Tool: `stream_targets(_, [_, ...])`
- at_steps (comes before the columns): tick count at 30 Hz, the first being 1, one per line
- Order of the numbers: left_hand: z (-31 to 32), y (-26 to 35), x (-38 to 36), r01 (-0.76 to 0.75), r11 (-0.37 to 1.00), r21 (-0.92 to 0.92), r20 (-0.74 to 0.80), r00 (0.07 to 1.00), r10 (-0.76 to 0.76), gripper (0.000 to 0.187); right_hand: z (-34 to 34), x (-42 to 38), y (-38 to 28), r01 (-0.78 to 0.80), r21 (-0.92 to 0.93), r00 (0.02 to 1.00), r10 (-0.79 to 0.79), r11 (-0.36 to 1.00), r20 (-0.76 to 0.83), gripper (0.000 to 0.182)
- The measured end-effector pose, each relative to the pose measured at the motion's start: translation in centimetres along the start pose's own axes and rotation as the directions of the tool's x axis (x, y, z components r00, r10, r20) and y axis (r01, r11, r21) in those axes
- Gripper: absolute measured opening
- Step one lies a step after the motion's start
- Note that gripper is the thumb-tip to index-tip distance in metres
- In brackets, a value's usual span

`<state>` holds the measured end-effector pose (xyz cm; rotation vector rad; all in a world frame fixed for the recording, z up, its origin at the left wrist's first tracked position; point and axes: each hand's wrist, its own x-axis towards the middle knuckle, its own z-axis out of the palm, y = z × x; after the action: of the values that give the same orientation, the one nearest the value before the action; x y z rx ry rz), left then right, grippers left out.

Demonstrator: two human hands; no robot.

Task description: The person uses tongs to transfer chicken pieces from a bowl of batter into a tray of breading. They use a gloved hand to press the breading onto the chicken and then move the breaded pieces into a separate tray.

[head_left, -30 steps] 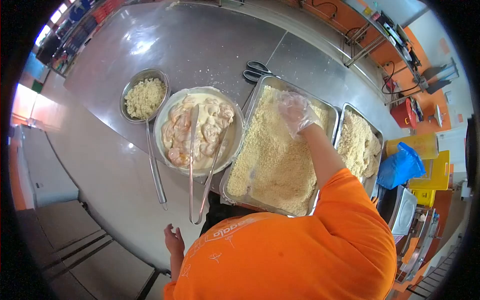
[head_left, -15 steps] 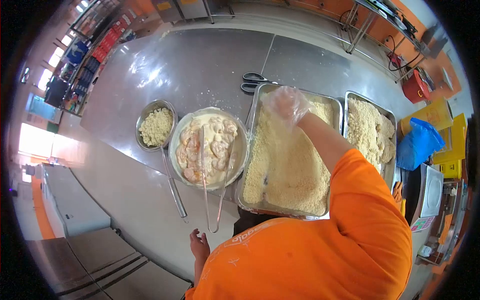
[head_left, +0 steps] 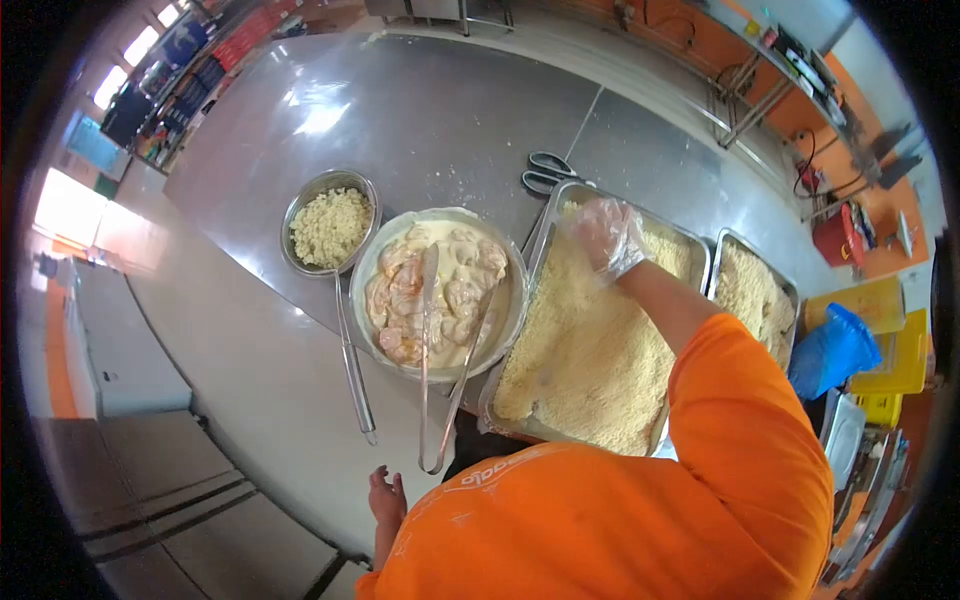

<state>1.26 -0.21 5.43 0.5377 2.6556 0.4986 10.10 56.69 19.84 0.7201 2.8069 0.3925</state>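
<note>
My right hand (head_left: 607, 240), in a clear plastic glove, is at the far left part of a metal tray (head_left: 700, 262) of pale crumbs (head_left: 590, 370). The loose glove hides how its fingers are set. Bare and low beside my body, my left hand (head_left: 386, 494) holds nothing, with its fingers apart. Left of the tray stands a bowl (head_left: 520, 300) of raw meat pieces (head_left: 405, 290) in creamy batter. Metal tongs (head_left: 427, 350) rest in it, handle end over the near rim. A long-handled strainer (head_left: 354, 385) with lumpy crumbs (head_left: 330, 228) sits farther left.
Black-handled scissors (head_left: 545, 172) lie behind the tray on the steel table (head_left: 430, 110). A second crumb tray (head_left: 722, 240) stands to the right, near a blue plastic bag (head_left: 835, 355) and yellow bins (head_left: 895, 355). Grey cabinets (head_left: 190, 490) are at lower left.
The view has shifted, so the table items appear farther right. My right hand stays over the tray's far side. The crumbs now cover a bare spot near the tray's left edge.
</note>
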Motion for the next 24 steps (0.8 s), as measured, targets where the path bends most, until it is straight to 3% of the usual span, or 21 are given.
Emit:
stream_targets(1, [-0.2,0.7,0.1,0.011,0.999,-0.040,-0.010,1.000,-0.011,0.034,-1.0,0.5,0.0,-0.022,-0.020,0.999,0.022,1.000,0.034,0.040])
stream_targets(2, [-0.3,1.0,0.2,0.028,0.997,-0.078,-0.019,0.999,-0.030,0.034,-1.8,-0.3,0.0,0.098,-0.030,0.983,-0.102,0.995,-0.150,0.031])
stream_targets(5, [-0.2,1.3,-0.1,0.064,0.992,-0.106,-0.019,0.998,-0.067,0.033,-5.0,0.2,-1.3,0.018,0.160,0.980,-0.049,0.987,0.195,0.028])
stream_targets(9, [1.1,0.4,-1.3,0.070,0.997,-0.017,-0.014,0.997,-0.070,0.033,-2.0,0.0,-1.4,0.150,0.173,0.989,-0.150,0.973,-0.015,0.026])
stream_targets(12, [1.2,0.4,-1.4,0.144,0.989,-0.032,0.029,0.989,-0.143,0.032,-0.3,0.0,-1.5,0.151,0.229,0.970,-0.100,0.962,-0.221,0.018])
stream_targets(14, [1.3,0.5,-1.4,0.184,0.982,-0.049,0.060,0.982,-0.181,0.033,0.0,-0.1,-1.9,0.115,0.178,0.974,-0.076,0.977,-0.211,0.019])
stream_targets(18, [3.3,-0.3,-0.4,0.037,0.996,-0.079,0.009,0.999,-0.036,0.034,1.2,-0.2,-1.0,0.105,0.147,0.963,-0.064,0.983,-0.263,0.018])
stream_targets(21, [2.1,1.3,0.8,0.041,0.989,-0.139,0.019,0.999,-0.039,0.034,-2.4,0.2,-0.8,0.062,0.074,0.994,-0.069,0.995,0.089,0.021])
stream_targets(24, [1.0,2.2,1.2,0.101,0.980,-0.171,0.032,0.995,-0.097,0.033,3.0,-1.2,1.7,0.024,0.158,0.962,0.020,0.987,-0.272,0.023])
